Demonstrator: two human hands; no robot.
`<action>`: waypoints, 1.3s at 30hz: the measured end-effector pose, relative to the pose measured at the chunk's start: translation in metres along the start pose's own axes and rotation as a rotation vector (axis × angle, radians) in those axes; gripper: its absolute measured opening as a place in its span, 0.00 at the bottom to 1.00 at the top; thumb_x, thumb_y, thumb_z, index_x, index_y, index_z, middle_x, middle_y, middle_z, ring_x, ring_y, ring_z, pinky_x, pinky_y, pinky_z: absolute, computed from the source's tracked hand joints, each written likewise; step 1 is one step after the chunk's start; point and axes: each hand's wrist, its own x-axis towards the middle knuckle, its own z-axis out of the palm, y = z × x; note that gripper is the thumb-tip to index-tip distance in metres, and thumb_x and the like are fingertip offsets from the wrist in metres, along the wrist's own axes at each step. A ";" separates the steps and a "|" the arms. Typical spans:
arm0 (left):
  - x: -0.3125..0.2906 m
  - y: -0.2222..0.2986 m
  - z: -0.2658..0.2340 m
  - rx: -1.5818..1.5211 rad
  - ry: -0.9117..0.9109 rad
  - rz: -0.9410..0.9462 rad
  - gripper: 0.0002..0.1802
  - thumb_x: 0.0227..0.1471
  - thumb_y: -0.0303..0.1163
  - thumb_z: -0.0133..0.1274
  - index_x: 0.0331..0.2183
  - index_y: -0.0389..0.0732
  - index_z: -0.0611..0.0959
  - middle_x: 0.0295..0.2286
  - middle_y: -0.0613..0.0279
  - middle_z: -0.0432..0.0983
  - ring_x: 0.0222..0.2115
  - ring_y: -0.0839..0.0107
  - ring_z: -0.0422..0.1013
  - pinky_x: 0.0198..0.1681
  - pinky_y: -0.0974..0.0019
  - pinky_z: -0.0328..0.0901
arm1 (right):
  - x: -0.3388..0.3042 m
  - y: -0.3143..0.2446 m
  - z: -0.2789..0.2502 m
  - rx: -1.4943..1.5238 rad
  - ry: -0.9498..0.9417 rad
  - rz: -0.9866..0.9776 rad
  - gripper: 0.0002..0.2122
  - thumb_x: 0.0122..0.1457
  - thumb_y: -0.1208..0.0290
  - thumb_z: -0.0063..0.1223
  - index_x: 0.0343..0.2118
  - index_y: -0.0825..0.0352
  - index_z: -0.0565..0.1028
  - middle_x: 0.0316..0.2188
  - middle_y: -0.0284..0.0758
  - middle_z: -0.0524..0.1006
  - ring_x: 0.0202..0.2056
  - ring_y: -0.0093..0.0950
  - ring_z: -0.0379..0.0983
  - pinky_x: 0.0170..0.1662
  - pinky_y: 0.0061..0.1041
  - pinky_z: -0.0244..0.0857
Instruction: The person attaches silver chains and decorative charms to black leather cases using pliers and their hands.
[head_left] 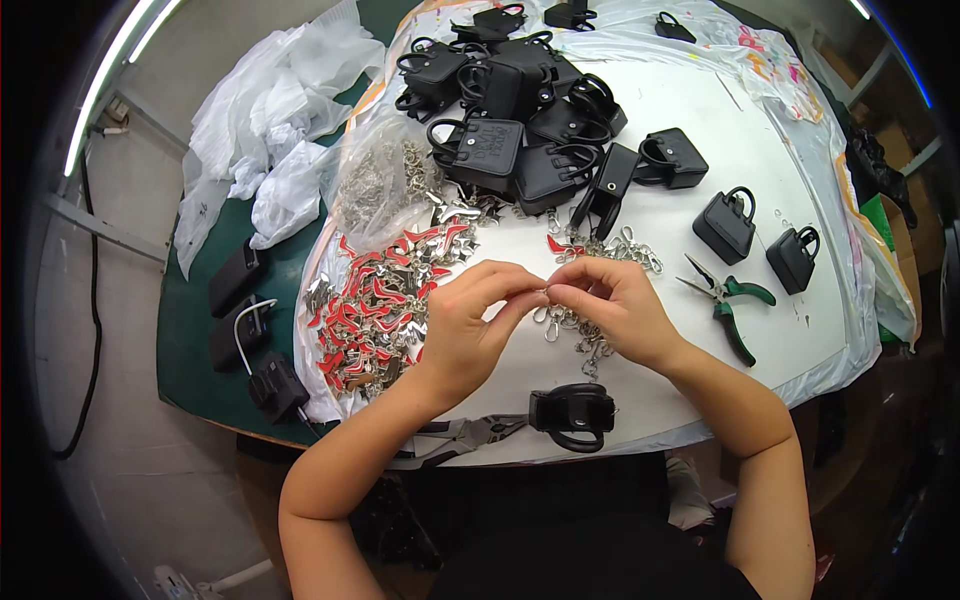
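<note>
Both hands meet over the middle of the white-covered table. My left hand (474,318) pinches thumb against forefinger, and my right hand (618,306) does the same, their fingertips almost touching. Whatever sits between the fingertips is too small to make out. Under and beside the hands lie silver chains with clasps (592,345). Left of my left hand spreads a heap of red and silver high-heel shoe charms (375,300). A black mini handbag (572,412) lies near the front edge, below the hands. Next to it rest grey-handled pliers (470,436).
Green-handled pliers (728,300) lie at the right, near two mini handbags (725,226). A pile of black mini handbags (500,90) fills the back. A clear bag of metal parts (385,185) stands left of it. Black power banks (238,278) and white plastic wrap (270,120) lie on the green left side.
</note>
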 end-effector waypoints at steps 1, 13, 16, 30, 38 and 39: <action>0.001 0.001 0.002 -0.002 -0.010 0.008 0.06 0.47 0.22 0.62 0.32 0.34 0.85 0.30 0.58 0.80 0.30 0.70 0.76 0.33 0.70 0.69 | 0.000 0.004 0.000 0.236 -0.035 0.007 0.08 0.59 0.69 0.58 0.34 0.70 0.80 0.29 0.32 0.79 0.26 0.17 0.68 0.31 0.19 0.63; 0.004 -0.006 0.010 -0.238 -0.045 -0.105 0.08 0.47 0.18 0.62 0.34 0.32 0.84 0.30 0.59 0.80 0.32 0.74 0.76 0.33 0.73 0.69 | -0.003 0.015 -0.002 0.601 -0.074 0.028 0.08 0.62 0.70 0.55 0.36 0.70 0.78 0.27 0.29 0.77 0.25 0.15 0.68 0.31 0.16 0.66; 0.007 -0.007 0.004 -0.362 -0.098 -0.364 0.09 0.49 0.21 0.62 0.36 0.31 0.83 0.30 0.60 0.80 0.31 0.78 0.75 0.29 0.78 0.67 | -0.003 0.014 -0.004 0.620 -0.090 0.042 0.08 0.63 0.70 0.54 0.37 0.70 0.77 0.27 0.28 0.76 0.25 0.14 0.67 0.30 0.15 0.65; 0.010 0.006 -0.001 -0.660 -0.238 -0.511 0.10 0.56 0.30 0.59 0.36 0.32 0.82 0.31 0.64 0.79 0.33 0.81 0.72 0.38 0.76 0.66 | -0.010 0.004 -0.009 0.604 -0.113 -0.022 0.07 0.62 0.73 0.55 0.38 0.72 0.77 0.33 0.30 0.77 0.35 0.15 0.72 0.40 0.15 0.66; 0.037 -0.011 0.005 -0.132 -0.220 -0.351 0.08 0.52 0.29 0.60 0.33 0.34 0.82 0.28 0.64 0.80 0.29 0.79 0.73 0.33 0.74 0.66 | -0.010 0.003 -0.042 0.435 0.026 -0.077 0.06 0.61 0.73 0.56 0.36 0.70 0.76 0.30 0.27 0.76 0.33 0.12 0.68 0.36 0.14 0.62; 0.043 -0.016 0.005 0.103 -0.237 -0.300 0.06 0.51 0.27 0.59 0.32 0.35 0.82 0.27 0.66 0.80 0.29 0.80 0.73 0.31 0.74 0.64 | -0.008 0.003 -0.049 0.409 0.086 -0.107 0.05 0.61 0.73 0.55 0.36 0.70 0.76 0.29 0.27 0.76 0.31 0.13 0.68 0.36 0.14 0.61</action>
